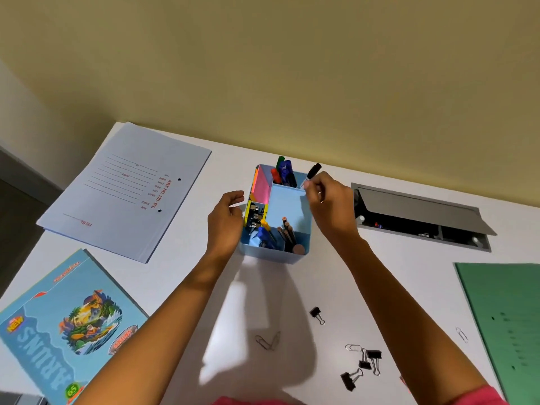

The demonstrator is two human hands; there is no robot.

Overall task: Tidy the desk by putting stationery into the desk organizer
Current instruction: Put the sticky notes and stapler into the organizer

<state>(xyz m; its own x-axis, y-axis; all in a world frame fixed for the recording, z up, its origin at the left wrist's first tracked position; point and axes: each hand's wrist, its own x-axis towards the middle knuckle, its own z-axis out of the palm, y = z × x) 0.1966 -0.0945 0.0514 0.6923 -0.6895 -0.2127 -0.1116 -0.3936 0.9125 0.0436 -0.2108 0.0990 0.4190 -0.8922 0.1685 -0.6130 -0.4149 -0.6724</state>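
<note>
Partly done: organizer [274,254] at mid-counter [263,293] already holding markers [283,171], pencils [287,232], sticky notes [261,182] and clips. Right hand [330,206] pinching a black marker [313,171] over the back right corner, not yet dropped in; left hand [225,220] loosely open, nothing held, just beside the left wall. Left to stow: binder clips [362,366] and paper clips [267,342] scattered on the near counter.
</note>
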